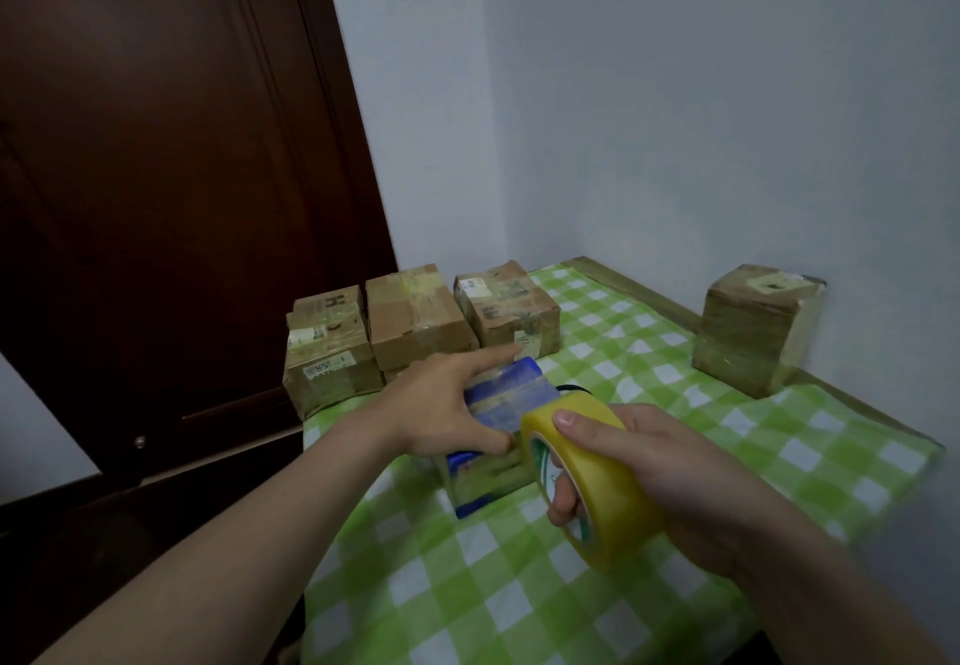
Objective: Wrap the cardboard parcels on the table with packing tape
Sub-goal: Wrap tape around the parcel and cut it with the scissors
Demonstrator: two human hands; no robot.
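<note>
The left hand [441, 404] lies spread flat on the blue parcel [511, 394]. Just beside it, the right hand [670, 472] grips the tape roll [597, 493], thumb on top. A green checked tablecloth [519, 591] covers the table, with brown boxes [415, 321] behind, a dark door [156, 170] to the left and a pale wall [675, 92].

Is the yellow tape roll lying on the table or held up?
Held up: the right hand grips the tape roll, thumb on top, fingers in its core, above the tablecloth.
</note>
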